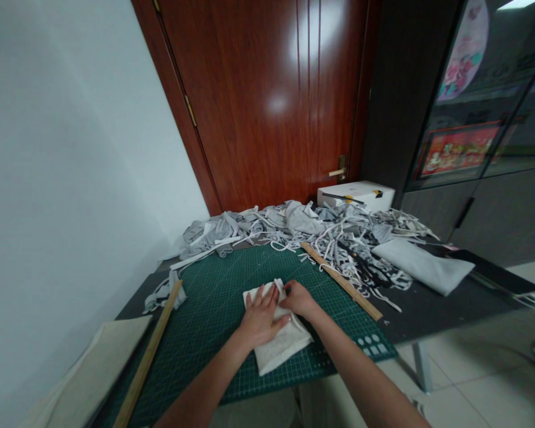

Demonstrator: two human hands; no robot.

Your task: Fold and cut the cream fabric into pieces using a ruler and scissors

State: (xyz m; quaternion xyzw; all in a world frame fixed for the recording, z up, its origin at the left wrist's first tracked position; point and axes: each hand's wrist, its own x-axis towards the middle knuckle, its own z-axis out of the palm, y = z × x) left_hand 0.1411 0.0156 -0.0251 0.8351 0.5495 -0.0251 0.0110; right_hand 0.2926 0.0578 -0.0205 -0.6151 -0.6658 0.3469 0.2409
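two bare forearms reaching in from the near edge, meeting over a folded white cloth (279, 339) on the green cutting mat (214, 285). left hand (259, 321) pressed flat on the cloth, fingers spread and extended, gripping nothing. right hand (298, 299) at the cloth's far corner, fingers curled in and seemingly pinching the edge or a fold there, though hard to tell exactly. cloth lying near the front middle of the mat, already folded into a compact rectangle, so judged partway along: folded and being smoothed or creased, no cut visible yet. large heap of grey and white strips (294, 229) piled across the back of the worktop (428, 309), suggesting much material already cut. one wooden ruler (341, 280) lying diagonally at the mat's right edge, another wooden ruler (149, 353) along its left edge, neither touched. grey folded fabric (421, 266) to the right, well apart from the hands. white box (356, 195) by the door (267, 101), any marking too small to read. printing on the mat's corner and on the red poster (457, 148) not legible.
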